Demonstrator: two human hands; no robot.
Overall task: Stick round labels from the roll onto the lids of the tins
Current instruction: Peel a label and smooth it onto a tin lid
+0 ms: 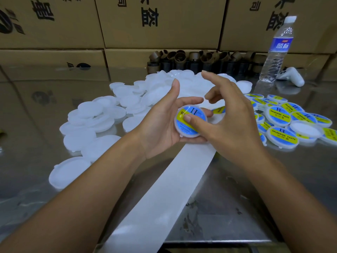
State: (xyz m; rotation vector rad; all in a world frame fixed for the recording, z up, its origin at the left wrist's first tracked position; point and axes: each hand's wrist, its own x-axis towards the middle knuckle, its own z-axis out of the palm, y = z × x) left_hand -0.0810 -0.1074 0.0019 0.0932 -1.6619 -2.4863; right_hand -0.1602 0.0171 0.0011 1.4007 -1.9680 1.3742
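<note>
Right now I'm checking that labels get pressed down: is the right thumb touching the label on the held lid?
Touching. The head view shows the thumb of the right hand lying on the label, on the lid the left hand grips.

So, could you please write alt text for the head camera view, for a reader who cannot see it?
A left hand holds a round white lid while the thumb of the right hand presses a blue and yellow label onto it. To the left lie plain white lids, to the right labelled lids.
</note>
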